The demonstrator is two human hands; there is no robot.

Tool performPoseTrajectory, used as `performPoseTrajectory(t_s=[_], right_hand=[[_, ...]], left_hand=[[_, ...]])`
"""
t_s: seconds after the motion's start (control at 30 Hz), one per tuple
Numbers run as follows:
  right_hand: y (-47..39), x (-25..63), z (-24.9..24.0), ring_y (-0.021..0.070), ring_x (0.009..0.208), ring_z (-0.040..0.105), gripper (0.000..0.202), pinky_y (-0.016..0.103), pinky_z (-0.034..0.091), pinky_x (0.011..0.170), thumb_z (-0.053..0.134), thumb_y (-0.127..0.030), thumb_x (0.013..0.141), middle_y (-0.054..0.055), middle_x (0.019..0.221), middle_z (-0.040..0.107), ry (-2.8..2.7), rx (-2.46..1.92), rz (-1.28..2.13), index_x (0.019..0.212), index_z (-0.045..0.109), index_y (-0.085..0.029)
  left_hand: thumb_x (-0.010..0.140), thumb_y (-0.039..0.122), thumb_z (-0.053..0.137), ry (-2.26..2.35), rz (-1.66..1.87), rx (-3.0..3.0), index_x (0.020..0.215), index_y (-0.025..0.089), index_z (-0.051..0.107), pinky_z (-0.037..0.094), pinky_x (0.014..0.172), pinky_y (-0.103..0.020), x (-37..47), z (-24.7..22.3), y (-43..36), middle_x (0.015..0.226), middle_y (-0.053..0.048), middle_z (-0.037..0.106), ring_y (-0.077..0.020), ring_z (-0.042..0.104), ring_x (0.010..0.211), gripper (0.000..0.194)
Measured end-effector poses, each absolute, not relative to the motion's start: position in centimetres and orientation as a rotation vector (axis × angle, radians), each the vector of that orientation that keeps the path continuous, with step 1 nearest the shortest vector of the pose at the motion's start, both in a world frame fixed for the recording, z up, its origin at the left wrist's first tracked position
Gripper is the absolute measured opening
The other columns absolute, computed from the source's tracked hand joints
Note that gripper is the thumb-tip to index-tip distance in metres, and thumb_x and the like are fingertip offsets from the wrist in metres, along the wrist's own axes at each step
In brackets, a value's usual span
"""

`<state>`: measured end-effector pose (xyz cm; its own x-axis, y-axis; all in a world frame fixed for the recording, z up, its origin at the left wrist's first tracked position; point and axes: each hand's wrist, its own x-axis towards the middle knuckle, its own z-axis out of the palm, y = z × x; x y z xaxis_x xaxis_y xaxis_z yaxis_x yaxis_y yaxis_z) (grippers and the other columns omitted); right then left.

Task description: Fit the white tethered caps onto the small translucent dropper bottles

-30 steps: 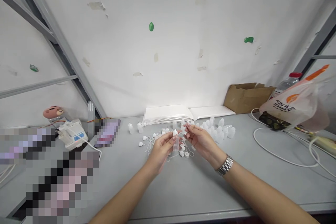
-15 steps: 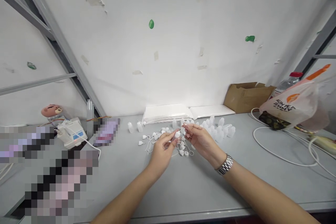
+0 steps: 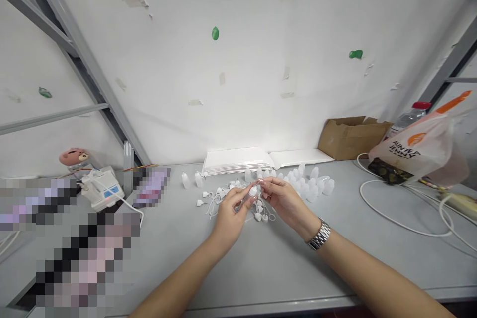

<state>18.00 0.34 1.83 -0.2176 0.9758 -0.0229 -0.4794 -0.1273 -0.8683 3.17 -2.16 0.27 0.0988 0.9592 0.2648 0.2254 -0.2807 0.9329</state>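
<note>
Over the middle of the grey table, my left hand [image 3: 230,213] is closed around a small white plastic bottle [image 3: 253,191], with only its white top showing between thumb and fingers. Close beside it, my right hand [image 3: 285,201] pinches at the bottle's top; whatever is between these fingertips is too small to make out. Under and behind both hands lie loose white caps [image 3: 258,216] with thin cords. Several translucent white bottles [image 3: 312,191] are clustered to the right, and two capped bottles [image 3: 198,179] stand to the left.
White flat sheets [image 3: 238,159] are stacked against the wall, beside a brown cardboard box [image 3: 350,139]. A plastic bag [image 3: 417,146] and a looped white cable [image 3: 402,231] occupy the right side. On the left are a white device [image 3: 101,189] and a purple package [image 3: 152,186].
My right fingertips have shifted slightly left, closer to the top of the bottle in my left hand. The left hand has hardly moved.
</note>
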Motion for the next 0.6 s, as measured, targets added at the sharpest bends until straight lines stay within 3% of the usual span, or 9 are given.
performPoseTrajectory(t_s=[0.6], right_hand=[[0.21,17.85,1.83,0.0069,0.053,0.043,0.014,0.024,0.035,0.059,0.076,-0.027,0.059,-0.005,0.054,0.050,-0.909,-0.757,1.632,0.061,0.066,-0.017]], left_hand=[[0.081,0.034,0.051,1.224,1.207,1.684,0.115,0.026,0.058,0.039,0.076,-0.028,3.05,0.09,-1.80,0.086,-0.003,0.054,-0.0153,0.050,0.081,0.036]])
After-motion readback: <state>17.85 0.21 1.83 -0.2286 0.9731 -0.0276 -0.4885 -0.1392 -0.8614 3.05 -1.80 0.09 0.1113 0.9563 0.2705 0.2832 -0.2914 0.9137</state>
